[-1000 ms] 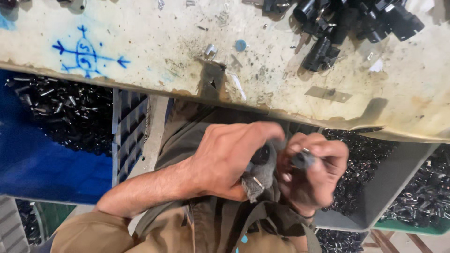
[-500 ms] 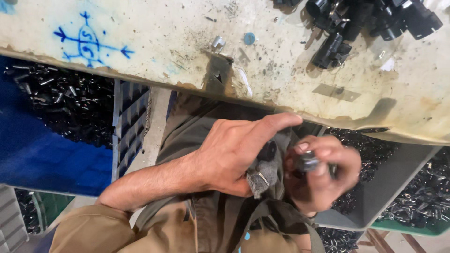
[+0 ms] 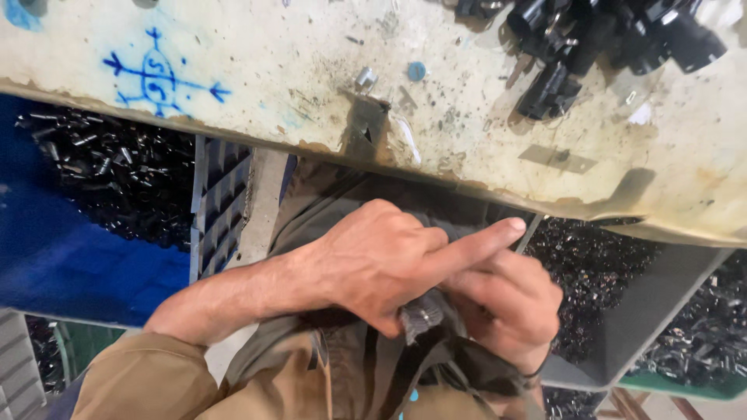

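My hands meet over my lap, just below the edge of the workbench point(image 3: 233, 47). My left hand point(image 3: 373, 264) lies on top with its index finger stretched out to the right, its thumb and other fingers pinching a small grey ribbed part point(image 3: 424, 315). My right hand point(image 3: 510, 311) sits underneath and to the right, fingers curled shut against that part. The small dark piece it held a moment ago is covered by my left hand. Tan sleeves and brown trousers fill the bottom of the view.
The dirty white bench top carries a blue pen drawing point(image 3: 156, 78), a small blue disc point(image 3: 416, 71), a small metal cylinder point(image 3: 364, 76) and a pile of black parts point(image 3: 591, 39). A blue bin point(image 3: 70, 257) and a grey bin point(image 3: 646, 327) hold small black parts.
My left hand has slid over my right hand and straightened its index finger. The dark piece in my right hand has gone out of sight. The camera has moved closer.
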A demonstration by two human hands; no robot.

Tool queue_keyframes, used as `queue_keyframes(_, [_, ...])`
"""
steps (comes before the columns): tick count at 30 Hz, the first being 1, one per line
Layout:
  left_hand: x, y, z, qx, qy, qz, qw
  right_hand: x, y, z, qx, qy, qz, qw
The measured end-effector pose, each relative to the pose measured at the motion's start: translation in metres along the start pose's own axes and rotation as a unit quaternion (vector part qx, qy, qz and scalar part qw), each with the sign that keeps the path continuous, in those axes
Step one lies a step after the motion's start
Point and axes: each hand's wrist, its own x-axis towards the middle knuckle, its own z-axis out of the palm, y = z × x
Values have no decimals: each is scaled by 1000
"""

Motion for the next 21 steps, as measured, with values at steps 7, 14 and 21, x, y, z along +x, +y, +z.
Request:
queue_keyframes(7, [-92, 39, -64, 155, 299, -250, 908, 14, 12, 22, 639, 243, 224, 694])
queue_keyframes(14, [-38, 14, -30, 185, 385, -275, 861, -26, 44, 9, 817, 98, 227, 521])
queue_keyframes(21, [111, -29, -33, 304, 415, -81, 854, -44, 32, 1, 769, 167, 268, 556])
